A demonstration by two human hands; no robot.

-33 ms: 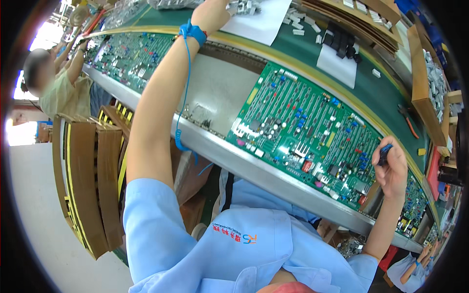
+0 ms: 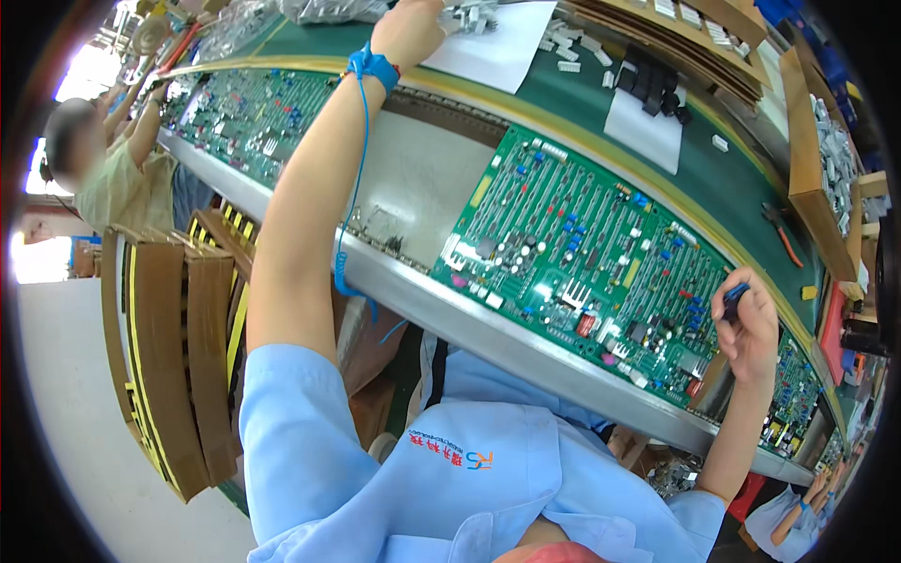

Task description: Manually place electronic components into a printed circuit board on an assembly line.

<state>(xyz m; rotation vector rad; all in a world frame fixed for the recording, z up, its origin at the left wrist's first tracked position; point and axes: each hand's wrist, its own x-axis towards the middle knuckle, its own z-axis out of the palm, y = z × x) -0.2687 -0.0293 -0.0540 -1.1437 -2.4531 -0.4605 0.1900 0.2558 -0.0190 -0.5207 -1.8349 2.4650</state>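
At the far edge of the view, my left hand (image 2: 410, 34), with a blue wrist strap (image 2: 374, 68), reaches to a small pile of grey and white parts (image 2: 469, 17) on a white paper sheet (image 2: 497, 47). Its fingertips are partly cut off, so their grip is unclear. My right hand (image 2: 749, 328) is raised over the right end of a green circuit board (image 2: 572, 253), its fingers closed round a dark blue and black component (image 2: 736, 298). The board lies on the line's metal rails, filled with capacitors, connectors and other parts.
White connectors (image 2: 569, 66) and black parts (image 2: 648, 89) lie on the green bench beyond. Pliers (image 2: 782, 235) and a cardboard box of grey parts (image 2: 826, 159) are at right. Other boards (image 2: 244, 113) sit along the line. A co-worker (image 2: 122, 159) stands at left by cardboard sheets (image 2: 174, 357).
Both hands stay almost where they were, with the dark component still in my right hand. The whole view has shifted very slightly.
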